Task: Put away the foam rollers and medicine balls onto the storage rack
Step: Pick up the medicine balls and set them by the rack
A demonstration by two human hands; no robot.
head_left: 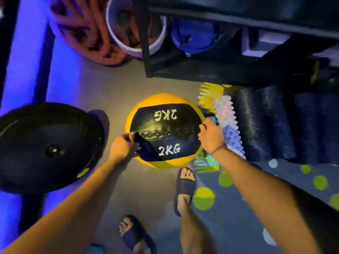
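Observation:
A yellow and black medicine ball [165, 129] marked 2KG rests on the floor in the middle of the view. My left hand [123, 146] grips its left side and my right hand [211, 137] presses on its right side. Just right of the ball lies a knobbly pastel foam roller [229, 123], touching my right wrist. Several dark foam rollers [275, 121] lie side by side further right. The black storage rack [183, 68] stands beyond the ball, with a blue item [194, 35] on its lower shelf.
A large black weight plate [47, 147] lies on the floor at the left. A white bucket [128, 46] and coiled orange rope [86, 30] stand at the back left. My feet in dark slides [184, 187] are behind the ball, beside a mat with green dots [203, 198].

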